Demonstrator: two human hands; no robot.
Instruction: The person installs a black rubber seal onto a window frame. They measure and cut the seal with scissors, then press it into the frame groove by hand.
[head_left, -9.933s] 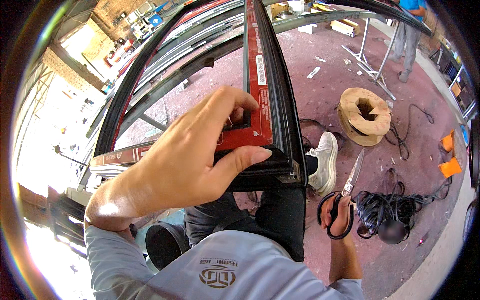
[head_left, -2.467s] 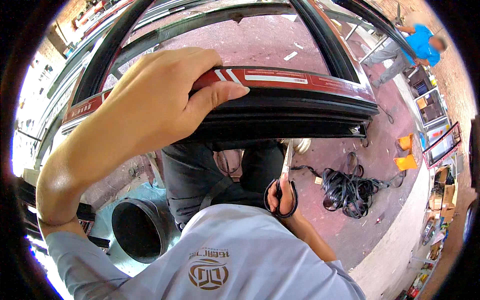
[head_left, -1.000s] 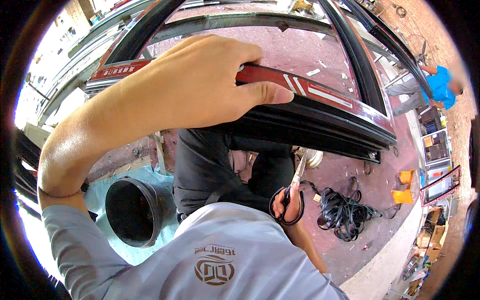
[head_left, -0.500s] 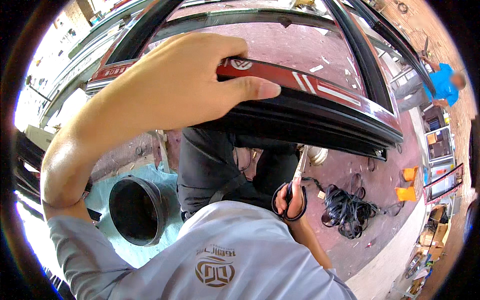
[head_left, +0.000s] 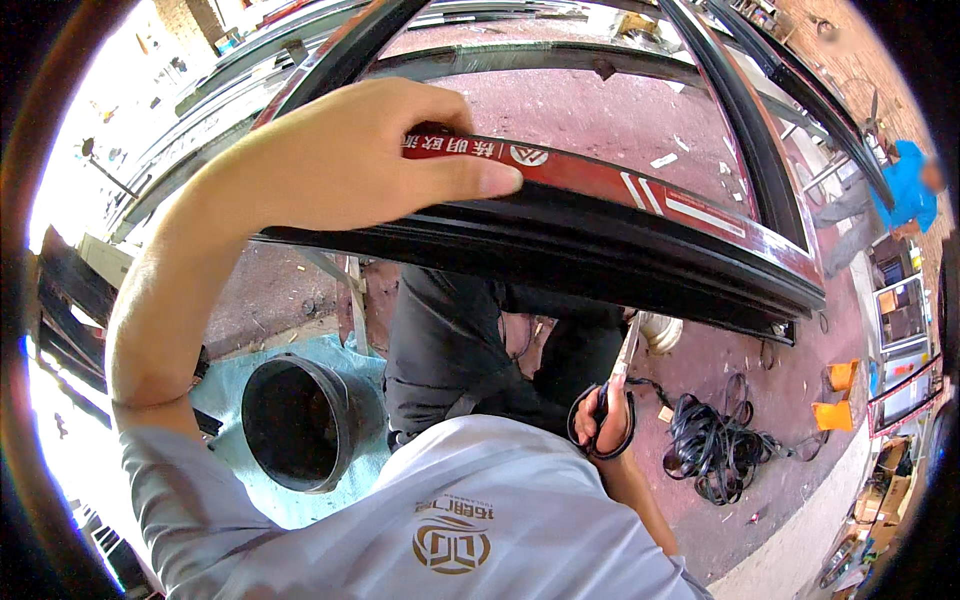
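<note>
Black-and-red frame (head_left: 570,228): spans the view in front of the body, near rail across the lap, red film uppermost, black profile facing the wearer. Its supports are mostly out of sight.

Far left, low: black bucket (head_left: 346,428) on a light-blue sheet (head_left: 228,396), outside the left leg; sheet perhaps there to keep things off the floor.

Left hand (head_left: 360,150): comes over the near rail left of its middle. Thumb lies along the red film, fingers curl down into the opening beyond; rail pinched between them. Grip looks meant to steady the rail, with the forearm bowed out wide to reach over it.

Centre: dark-trousered legs (head_left: 445,350) below the rail.

Right hand (head_left: 614,412): closed round the loops of black-handled scissors (head_left: 626,350), below the rail's right half. Blades look together, pointing up and away from the body; tip just by the rail's lower edge, contact cannot be told.

Right: tangled black strip (head_left: 712,445) on the floor, near the right hand. Further right, an orange piece (head_left: 833,416), then a co-worker in blue (head_left: 908,185), well apart.
</note>
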